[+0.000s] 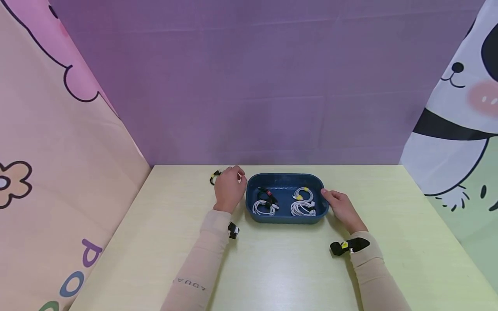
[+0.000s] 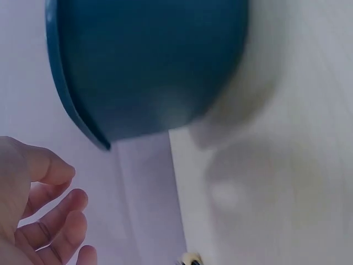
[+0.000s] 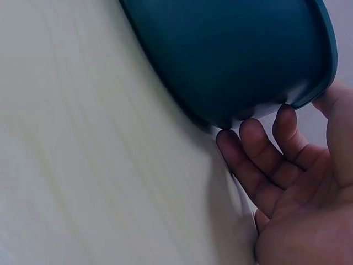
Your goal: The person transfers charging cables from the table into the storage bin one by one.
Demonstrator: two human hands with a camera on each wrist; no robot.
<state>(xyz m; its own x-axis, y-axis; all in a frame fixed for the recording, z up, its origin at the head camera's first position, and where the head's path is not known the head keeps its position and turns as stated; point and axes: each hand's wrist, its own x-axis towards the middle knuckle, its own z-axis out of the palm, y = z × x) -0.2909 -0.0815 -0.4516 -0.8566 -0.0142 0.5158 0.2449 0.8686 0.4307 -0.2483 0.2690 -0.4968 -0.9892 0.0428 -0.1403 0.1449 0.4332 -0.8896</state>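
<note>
A dark blue plastic bin (image 1: 285,219) sits on the table, holding several coiled cables. Inside are a white coil (image 1: 264,208) and a black cable (image 1: 268,197) with a red band at its left, plus a white coil with yellow ties (image 1: 303,194) and another white coil (image 1: 302,209) at its right. My right hand (image 1: 342,209) grips the bin's right end, thumb at the rim and fingertips against the outer wall. Just off the left end is my left hand (image 1: 230,188), loosely curled, with nothing held. Beyond it lies a black cable with a yellow tie (image 1: 214,176), partly hidden.
The pale wooden table (image 1: 272,268) meets a purple cloth backdrop (image 1: 272,86) at its far edge. Printed cloths hang along the left (image 1: 78,151) and right (image 1: 459,129) sides. A black strap device (image 1: 350,246) is worn on the right wrist.
</note>
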